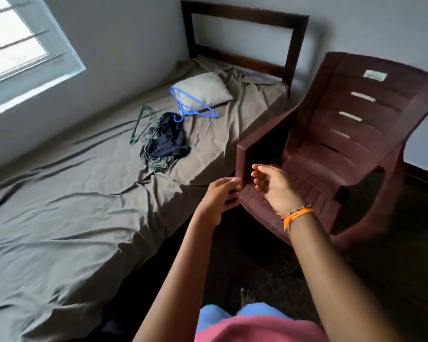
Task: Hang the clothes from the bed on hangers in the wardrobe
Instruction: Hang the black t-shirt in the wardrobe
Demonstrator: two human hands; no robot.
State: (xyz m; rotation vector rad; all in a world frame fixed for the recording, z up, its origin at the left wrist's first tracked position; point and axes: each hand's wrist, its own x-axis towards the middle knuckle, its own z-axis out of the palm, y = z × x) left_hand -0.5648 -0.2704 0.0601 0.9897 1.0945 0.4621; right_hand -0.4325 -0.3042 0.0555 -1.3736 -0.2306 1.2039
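While both hands, left (221,193) and right (273,185), are hovering loosely curled and empty, the clothes (164,141) are tangling the green hanger (140,127), risking a snag.

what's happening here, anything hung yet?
Not that this view shows. The dark clothes are heaped on the bed, with a green hanger beside them and a blue hanger lying partly on the pillow. Left hand and right hand are held out empty in front of the brown plastic chair. No wardrobe in view.
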